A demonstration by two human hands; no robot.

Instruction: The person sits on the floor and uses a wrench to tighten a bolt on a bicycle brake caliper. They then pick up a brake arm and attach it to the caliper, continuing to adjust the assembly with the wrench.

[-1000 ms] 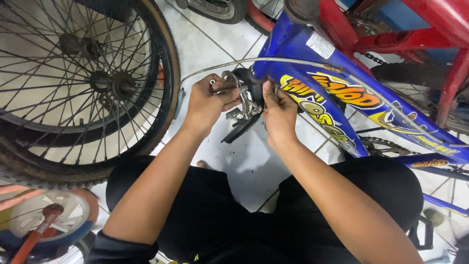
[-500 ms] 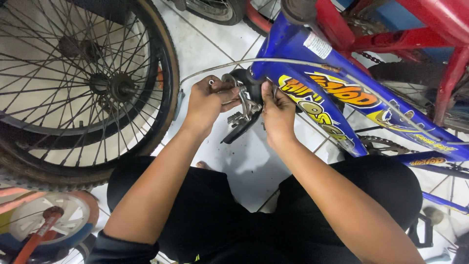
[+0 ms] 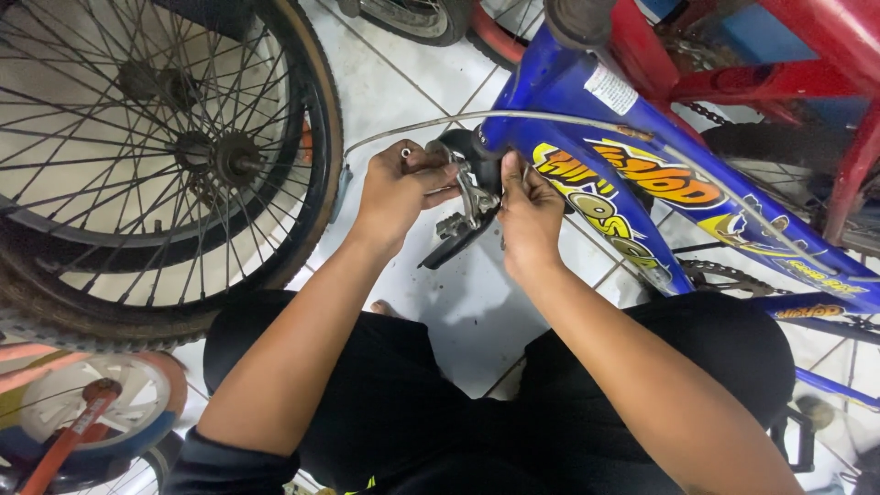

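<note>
My left hand [image 3: 396, 188] is closed around the left arm of the caliper brake [image 3: 466, 203], thumb and fingers pinching the metal, with a small silver nut or bolt end visible at the top of my knuckles. My right hand [image 3: 527, 213] is closed on the right side of the same brake, fingertips pressed against it just beside the blue bicycle frame [image 3: 587, 147]. The brake sits between my two hands, touching both, mounted at the front end of that frame. A black brake pad [image 3: 451, 246] projects down and to the left, below my left hand. A brake cable [image 3: 477, 117] arcs above both hands and runs along the frame to the right of my right hand. To the left of my left hand stands a spoked bicycle wheel [image 3: 165, 156] with a black tyre. A red frame [image 3: 733, 82] lies beyond the blue one. Below my hands is white tiled floor [image 3: 458, 312].
</note>
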